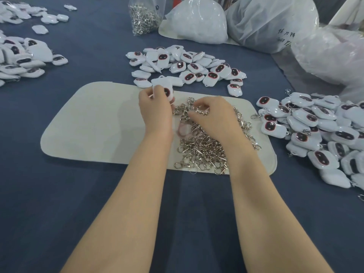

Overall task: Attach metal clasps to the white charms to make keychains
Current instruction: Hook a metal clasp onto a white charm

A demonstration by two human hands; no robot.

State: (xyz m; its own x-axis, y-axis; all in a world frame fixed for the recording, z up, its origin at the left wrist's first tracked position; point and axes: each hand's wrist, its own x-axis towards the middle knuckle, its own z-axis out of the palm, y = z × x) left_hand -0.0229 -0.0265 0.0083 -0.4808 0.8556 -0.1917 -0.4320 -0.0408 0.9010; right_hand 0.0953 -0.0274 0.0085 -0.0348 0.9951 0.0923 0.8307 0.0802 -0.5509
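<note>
My left hand (155, 107) grips a white charm (166, 89) with a dark red-rimmed face, held just above the far edge of a pale mat (94, 125). My right hand (212, 115) rests on a heap of silver metal clasps (204, 150) on the mat, its fingers curled into the top of the heap and pinching at a clasp (192, 104). A pile of loose white charms (187, 66) lies just beyond the mat. Another pile of charms (319, 133), several with clasps on them, lies to the right.
A blue cloth (88, 194) covers the table. More charms (21, 60) are heaped at the far left. A clear bag of clasps (144, 16) and big white plastic bags (271, 22) stand at the back and back right.
</note>
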